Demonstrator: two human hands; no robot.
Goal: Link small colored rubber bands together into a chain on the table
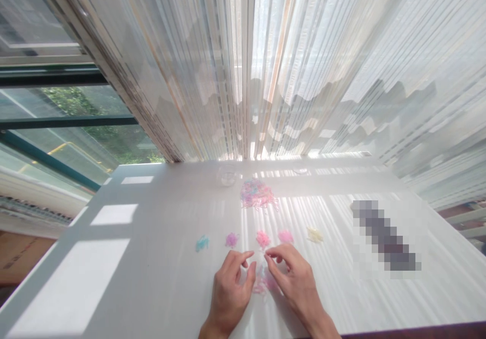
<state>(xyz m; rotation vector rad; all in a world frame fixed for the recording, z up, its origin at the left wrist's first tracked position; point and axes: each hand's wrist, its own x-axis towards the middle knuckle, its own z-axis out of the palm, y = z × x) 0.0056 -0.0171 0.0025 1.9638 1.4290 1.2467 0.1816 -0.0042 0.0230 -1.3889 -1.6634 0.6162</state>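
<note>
- Pink loose bands (pixel 261 281) lie on the white counter (pixel 159 258) between our hands.
- Left hand (pixel 230 291) and right hand (pixel 292 278): each grip pinches at these bands.
- Beyond: sorted small piles (pixel 262 238), mixed heap (pixel 257 195).

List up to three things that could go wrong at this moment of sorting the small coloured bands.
1. The left hand and right hand rest over a small mixed clump; a nudge might scatter it.
2. The pink pile and the magenta pile lie close together, so they could merge.
3. The pale yellow pile sits in bright sun stripes on the white table and may be overlooked.
</note>
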